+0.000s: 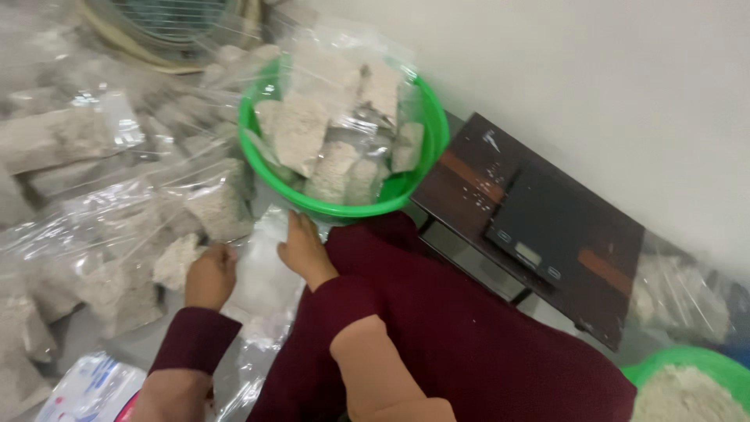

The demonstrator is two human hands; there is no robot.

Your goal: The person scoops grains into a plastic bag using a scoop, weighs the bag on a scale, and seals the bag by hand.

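Down low, both hands press on a clear plastic bag of white powder.

Left of the hands lie filled clear bags (94, 195) in a pile. The left hand (209, 275) is clenched on the bag (262, 281), gripping its edge; the right hand (303, 250) lies flat and open on it. Just beyond the right hand sits a green bowl (344, 207) of bagged chunks, and further right a dark kitchen scale (539, 227).

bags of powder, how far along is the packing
Done: many filled bags piled at left, more in the green bowl. In hand: both hands, left and right, press on a clear bag on the floor. Left: loose powder sits in a second bowl beside the scale.
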